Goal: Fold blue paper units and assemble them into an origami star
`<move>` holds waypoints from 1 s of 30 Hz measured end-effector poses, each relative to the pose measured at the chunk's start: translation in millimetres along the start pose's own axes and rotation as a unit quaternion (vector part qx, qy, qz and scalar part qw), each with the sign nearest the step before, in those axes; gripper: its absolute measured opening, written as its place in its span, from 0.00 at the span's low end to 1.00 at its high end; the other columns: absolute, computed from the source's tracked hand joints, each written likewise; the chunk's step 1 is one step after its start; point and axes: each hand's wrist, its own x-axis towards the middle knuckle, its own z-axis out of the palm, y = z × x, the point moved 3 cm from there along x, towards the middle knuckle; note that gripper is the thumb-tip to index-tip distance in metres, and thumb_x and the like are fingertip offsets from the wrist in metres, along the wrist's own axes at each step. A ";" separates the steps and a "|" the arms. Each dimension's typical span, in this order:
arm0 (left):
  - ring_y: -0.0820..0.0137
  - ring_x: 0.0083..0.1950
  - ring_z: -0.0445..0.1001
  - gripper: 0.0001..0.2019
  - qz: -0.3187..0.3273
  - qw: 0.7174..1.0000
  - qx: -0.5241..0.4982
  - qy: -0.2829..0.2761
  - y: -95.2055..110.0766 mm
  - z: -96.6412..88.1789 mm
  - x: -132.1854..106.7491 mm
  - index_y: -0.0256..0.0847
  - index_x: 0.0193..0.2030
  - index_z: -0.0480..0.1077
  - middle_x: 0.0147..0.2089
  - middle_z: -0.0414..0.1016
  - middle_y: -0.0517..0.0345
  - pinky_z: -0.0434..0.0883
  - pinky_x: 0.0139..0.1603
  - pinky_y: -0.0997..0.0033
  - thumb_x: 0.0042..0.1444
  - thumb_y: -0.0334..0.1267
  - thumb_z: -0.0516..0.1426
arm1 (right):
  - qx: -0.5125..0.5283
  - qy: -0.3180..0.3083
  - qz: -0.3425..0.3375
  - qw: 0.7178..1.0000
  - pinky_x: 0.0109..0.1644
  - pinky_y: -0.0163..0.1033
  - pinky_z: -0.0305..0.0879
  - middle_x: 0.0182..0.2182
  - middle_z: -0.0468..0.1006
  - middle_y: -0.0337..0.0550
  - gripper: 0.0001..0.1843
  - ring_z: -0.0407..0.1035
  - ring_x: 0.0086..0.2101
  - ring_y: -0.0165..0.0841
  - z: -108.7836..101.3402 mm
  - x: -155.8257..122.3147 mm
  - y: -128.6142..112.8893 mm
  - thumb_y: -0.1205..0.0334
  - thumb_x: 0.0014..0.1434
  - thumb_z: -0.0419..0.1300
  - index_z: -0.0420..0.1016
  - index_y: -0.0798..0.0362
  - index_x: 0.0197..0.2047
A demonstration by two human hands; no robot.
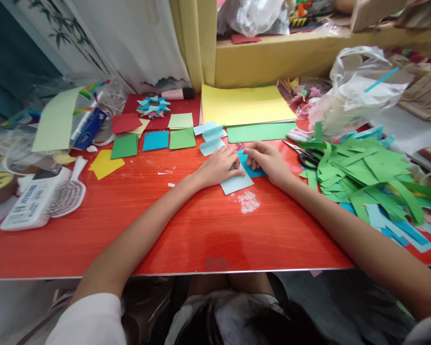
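- Paper, pale blue [238, 184], lies flat on the red desk [187, 235], about midway along its near edge and set well back from it; a straight side and a sharp corner point toward that edge.
- Its colour is soft and matt; the left hand covers its upper left part, so the full outline cannot be told.
- Brighter blue paper [255, 172] shows just beside it, between the two hands and partly beneath the right one; whether both blues belong to one sheet is unclear.
- Left hand [221, 166] rests on the pale paper, fingers bent and close together, thumb stretched along the surface; I cannot tell whether it grips anything.
- Right hand [267, 162] has thumb and forefinger near each other above the brighter blue, other fingers curled; whether they pinch the paper cannot be told.
- Creased pale blue pieces [211, 146] stand in zigzag folds just behind the left hand, toward the desk's far edge.
- White flakes [248, 202] lie scattered between the pale paper and the near edge.
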 end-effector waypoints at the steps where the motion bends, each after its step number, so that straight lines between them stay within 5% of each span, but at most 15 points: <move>1: 0.64 0.44 0.64 0.15 0.004 1.000 0.006 0.005 0.6 -0.1 -0.3 0.38 0.34 0.66 0.39 0.69 0.53 0.63 0.46 0.65 0.55 0.50 0.55 | -0.003 -0.007 -0.002 1.000 0.22 0.30 0.54 0.19 0.68 0.34 0.07 0.59 0.18 0.22 0.6 -0.1 0.0 0.61 0.57 0.57 0.66 0.54 0.28; 9: 0.63 0.42 0.70 0.24 -0.052 0.996 0.073 0.022 3.3 3.0 -3.2 0.36 0.45 0.64 0.45 0.67 0.47 0.66 0.38 0.67 0.54 0.56 0.54 | -0.017 -0.014 -0.008 1.000 0.22 0.30 0.54 0.19 0.68 0.34 0.07 0.59 0.19 0.22 1.1 1.0 0.0 0.60 0.58 0.56 0.66 0.53 0.30; 16: 0.66 0.40 0.69 0.15 -0.057 0.998 0.026 0.013 3.2 2.5 -2.0 0.38 0.40 0.64 0.39 0.69 0.53 0.66 0.39 0.67 0.57 0.49 0.53 | -0.037 -0.019 -0.012 0.999 0.24 0.30 0.56 0.20 0.68 0.34 0.08 0.59 0.20 0.22 1.3 0.5 2.2 0.58 0.57 0.57 0.67 0.54 0.30; 18: 0.64 0.42 0.68 0.13 -0.054 0.996 0.043 0.050 4.5 -3.0 -2.9 0.38 0.39 0.64 0.40 0.68 0.51 0.66 0.41 0.65 0.58 0.47 0.52 | -0.040 -0.017 -0.008 0.999 0.24 0.30 0.56 0.20 0.68 0.34 0.08 0.59 0.20 0.22 1.3 0.1 2.0 0.59 0.57 0.57 0.67 0.54 0.30; 23: 0.58 0.52 0.64 0.10 -0.131 0.953 0.106 0.251 -16.9 -24.5 -12.2 0.40 0.45 0.63 0.46 0.66 0.47 0.62 0.52 0.55 0.60 0.40 0.49 | -0.047 -0.018 0.001 0.999 0.23 0.30 0.55 0.21 0.68 0.35 0.07 0.59 0.19 0.23 1.5 -0.2 0.9 0.60 0.57 0.56 0.66 0.53 0.29; 30: 0.55 0.49 0.64 0.06 -0.189 0.928 0.132 0.291 -55.8 -32.6 -23.5 0.41 0.35 0.66 0.40 0.68 0.48 0.62 0.49 0.50 0.58 0.39 0.51 | -0.032 0.002 0.001 1.000 0.23 0.30 0.55 0.21 0.68 0.35 0.07 0.59 0.19 0.23 -0.3 -0.3 1.5 0.59 0.58 0.56 0.67 0.53 0.31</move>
